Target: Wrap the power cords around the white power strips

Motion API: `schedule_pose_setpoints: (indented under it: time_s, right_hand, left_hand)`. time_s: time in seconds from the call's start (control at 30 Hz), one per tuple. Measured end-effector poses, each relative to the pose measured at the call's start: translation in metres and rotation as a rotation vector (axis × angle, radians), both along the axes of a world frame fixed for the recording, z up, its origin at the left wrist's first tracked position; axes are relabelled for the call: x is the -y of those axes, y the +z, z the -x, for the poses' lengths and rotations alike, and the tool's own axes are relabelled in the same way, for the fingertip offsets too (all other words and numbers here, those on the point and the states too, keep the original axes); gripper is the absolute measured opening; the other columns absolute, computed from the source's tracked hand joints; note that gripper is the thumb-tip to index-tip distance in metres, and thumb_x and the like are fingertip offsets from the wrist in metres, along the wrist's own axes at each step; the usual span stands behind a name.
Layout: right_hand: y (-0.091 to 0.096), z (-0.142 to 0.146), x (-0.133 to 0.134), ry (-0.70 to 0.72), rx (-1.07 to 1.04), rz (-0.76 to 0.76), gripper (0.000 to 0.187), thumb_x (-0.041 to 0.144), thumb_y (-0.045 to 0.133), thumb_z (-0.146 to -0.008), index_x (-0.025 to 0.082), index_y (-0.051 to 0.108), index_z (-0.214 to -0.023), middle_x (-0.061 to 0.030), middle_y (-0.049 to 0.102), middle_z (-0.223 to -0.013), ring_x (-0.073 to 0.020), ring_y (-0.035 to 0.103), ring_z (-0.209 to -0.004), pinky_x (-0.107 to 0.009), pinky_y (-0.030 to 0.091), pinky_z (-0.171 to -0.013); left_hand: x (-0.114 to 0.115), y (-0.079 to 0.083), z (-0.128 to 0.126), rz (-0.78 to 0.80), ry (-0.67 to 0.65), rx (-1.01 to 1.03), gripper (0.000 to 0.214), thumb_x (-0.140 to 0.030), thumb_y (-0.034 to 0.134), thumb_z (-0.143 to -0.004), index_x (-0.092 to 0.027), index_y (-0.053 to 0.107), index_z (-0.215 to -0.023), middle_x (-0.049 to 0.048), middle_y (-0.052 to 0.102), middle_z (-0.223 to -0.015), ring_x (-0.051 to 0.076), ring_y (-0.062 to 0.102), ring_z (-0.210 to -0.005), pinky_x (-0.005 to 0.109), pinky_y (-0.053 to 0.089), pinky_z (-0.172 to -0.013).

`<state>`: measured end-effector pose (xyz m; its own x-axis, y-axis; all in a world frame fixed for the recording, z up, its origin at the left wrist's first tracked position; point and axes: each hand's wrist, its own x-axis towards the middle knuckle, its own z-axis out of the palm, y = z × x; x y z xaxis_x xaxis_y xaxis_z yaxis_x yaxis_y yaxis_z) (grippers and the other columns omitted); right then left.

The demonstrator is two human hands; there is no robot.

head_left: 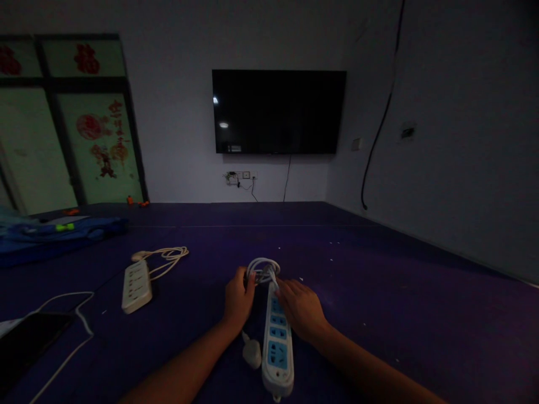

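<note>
— At the far end of the blue-socketed power strip point(278, 342), what is recorded?

— One white cord point(263, 261), gathered in loops. The left side of the loops is grasped by the left hand point(238, 298), with thumb and fingers closed on it.

— And the right hand point(301, 308)?

— Laid against the right edge of the strip's far part, fingers bent toward the cord. Whether the cord is gripped by them cannot be told.

— How is the strip itself placed?

— Lengthwise on the purple surface point(370, 280), white-cased, blue socket panels facing up.

— Items to the left of it?

— One plug point(251, 354), pale, set just beside the strip's near half. One second power strip point(137, 286), white, set well apart, with a cream cord point(170, 258) loosely looped. Farther left, one thin white cable point(86, 324) and one dark flat device point(36, 339), partly cut off. Left and well beyond, one blue cloth point(96, 227), crumpled.

— And straight beyond it?

— One television point(278, 112), wall-mounted, screen dark.
</note>
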<state>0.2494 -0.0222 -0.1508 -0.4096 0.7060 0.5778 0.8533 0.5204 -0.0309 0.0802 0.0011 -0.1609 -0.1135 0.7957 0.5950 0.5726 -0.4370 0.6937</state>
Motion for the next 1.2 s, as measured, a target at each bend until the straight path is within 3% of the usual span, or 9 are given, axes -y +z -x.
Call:
schedule_pose_setpoints:
  time_s: [0.33,0.57,0.8,0.97,1.2]
  right_hand:
    - [-0.002,-0.009,-0.001,-0.033,-0.181,-0.069,0.042,0.040,0.044,-0.090,0.019,0.054,-0.125,-0.0107,0.065,-0.112,-0.0233,0.061,-0.100,-0.036,0.048,-0.083]
    - [-0.005,-0.010,-0.003,-0.032,-0.273,-0.111,0.042,0.037,0.045,-0.089,0.022,0.050,-0.128,-0.0098,0.060,-0.119,-0.0201,0.064,-0.094,-0.031,0.054,-0.073]
    - [-0.006,-0.006,-0.001,-0.059,-0.255,-0.145,0.030,0.033,0.045,-0.091,0.024,0.058,-0.117,-0.0071,0.063,-0.107,-0.0161,0.065,-0.081,-0.026,0.051,-0.065]
    - [-0.004,-0.006,-0.004,-0.074,-0.294,-0.081,0.026,0.032,0.039,-0.093,0.019,0.062,-0.094,-0.0065,0.065,-0.094,-0.0165,0.065,-0.075,-0.026,0.050,-0.062]
    - [-0.004,-0.011,0.000,0.174,-0.456,-0.015,0.028,0.024,0.030,-0.093,0.020,0.054,-0.107,-0.0075,0.063,-0.103,-0.0177,0.062,-0.094,-0.029,0.050,-0.077]
  left_hand:
    - [-0.009,-0.004,0.009,-0.031,0.136,0.275,0.040,-0.057,0.039,-0.085,-0.019,0.050,-0.077,0.0031,0.060,-0.063,0.018,0.058,-0.056,0.027,0.041,-0.051]
    - [-0.009,-0.001,0.010,-0.036,0.100,0.373,0.042,-0.060,0.039,-0.084,-0.019,0.049,-0.081,0.0025,0.060,-0.064,0.017,0.058,-0.053,0.028,0.043,-0.053]
    - [0.001,0.002,0.003,-0.035,-0.036,0.044,0.034,-0.051,0.042,-0.086,-0.019,0.053,-0.087,0.0040,0.064,-0.074,0.018,0.061,-0.066,0.029,0.045,-0.063]
    - [0.008,0.003,-0.003,-0.043,-0.058,-0.177,0.034,-0.053,0.051,-0.080,-0.019,0.053,-0.083,0.0032,0.061,-0.069,0.018,0.059,-0.063,0.027,0.043,-0.057]
    - [0.009,0.005,-0.004,0.001,-0.068,-0.170,0.036,-0.056,0.055,-0.076,-0.021,0.053,-0.080,0.0015,0.063,-0.065,0.017,0.061,-0.059,0.025,0.042,-0.053]
